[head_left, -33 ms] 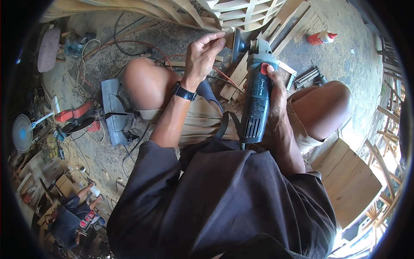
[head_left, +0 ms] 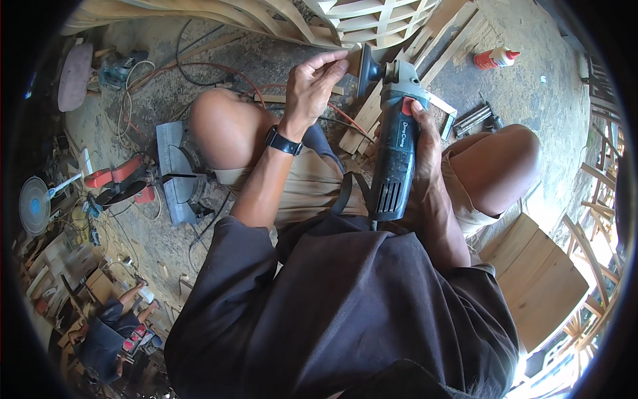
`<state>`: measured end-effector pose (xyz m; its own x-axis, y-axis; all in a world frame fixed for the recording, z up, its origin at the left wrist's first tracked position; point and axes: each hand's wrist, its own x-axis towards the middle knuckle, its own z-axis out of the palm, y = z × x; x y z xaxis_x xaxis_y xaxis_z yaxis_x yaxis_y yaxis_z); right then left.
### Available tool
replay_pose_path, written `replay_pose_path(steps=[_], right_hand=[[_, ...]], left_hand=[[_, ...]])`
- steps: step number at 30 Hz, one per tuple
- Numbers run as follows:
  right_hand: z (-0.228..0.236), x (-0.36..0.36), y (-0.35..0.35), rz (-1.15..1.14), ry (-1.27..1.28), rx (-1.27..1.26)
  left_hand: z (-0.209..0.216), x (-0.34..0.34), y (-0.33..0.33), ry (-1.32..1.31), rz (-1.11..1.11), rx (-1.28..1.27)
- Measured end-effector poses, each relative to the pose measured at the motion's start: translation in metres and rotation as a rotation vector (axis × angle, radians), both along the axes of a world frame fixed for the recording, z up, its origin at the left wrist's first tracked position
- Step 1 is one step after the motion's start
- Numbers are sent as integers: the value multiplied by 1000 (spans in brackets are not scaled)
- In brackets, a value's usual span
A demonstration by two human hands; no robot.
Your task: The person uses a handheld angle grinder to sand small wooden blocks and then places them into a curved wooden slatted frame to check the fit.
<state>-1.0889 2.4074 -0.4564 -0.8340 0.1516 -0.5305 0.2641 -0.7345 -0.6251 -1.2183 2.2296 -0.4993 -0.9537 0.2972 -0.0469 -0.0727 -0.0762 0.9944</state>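
An angle grinder [head_left: 396, 143] with a dark green body, grey head and red switch stands lengthwise between my knees. My right hand [head_left: 427, 136] is wrapped round its right side, thumb near the switch. At its head sits a disc pad [head_left: 370, 72], edge-on to me and facing left. My left hand [head_left: 316, 86], with a black watch on its wrist, is closed, thumb and forefinger pinching a small tan piece [head_left: 355, 61] at the pad's face. Whether this piece is wood or sandpaper I cannot tell. My other left fingers are curled and partly hidden.
A curved wooden lattice [head_left: 379, 18] and wood strips [head_left: 438, 43] lie ahead. A red-and-white bottle [head_left: 496, 58] is at right. On the left are a cut-off saw [head_left: 176, 173], cords and a fan [head_left: 34, 205]. Another person [head_left: 100, 339] sits at lower left; boards [head_left: 538, 279] lie lower right.
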Motion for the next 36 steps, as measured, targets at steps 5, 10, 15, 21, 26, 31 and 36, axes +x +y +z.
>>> replay_pose_path(steps=[5, 10, 15, 21, 26, 31, 36], right_hand=[[-6, 1, 2, -64, -12, -62], [-2, 2, 4, -56, -18, -26], [-5, 3, 2, -22, -10, -17], [-2, 4, 0, 29, -17, -39], [-8, 2, 0, -52, -10, 6], [-8, 3, 0, -56, -19, -10], [-4, 6, -2, -37, -36, -25]], left_hand=[[-5, 6, -4, -21, -74, -66], [-4, 7, 0, -28, -63, -33], [-2, 3, -2, 6, -31, -73], [4, 3, -2, 34, -5, -124], [1, 7, -2, 17, -42, -110], [-4, 7, -2, 45, -42, -117], [9, 6, -4, -54, -74, -216]])
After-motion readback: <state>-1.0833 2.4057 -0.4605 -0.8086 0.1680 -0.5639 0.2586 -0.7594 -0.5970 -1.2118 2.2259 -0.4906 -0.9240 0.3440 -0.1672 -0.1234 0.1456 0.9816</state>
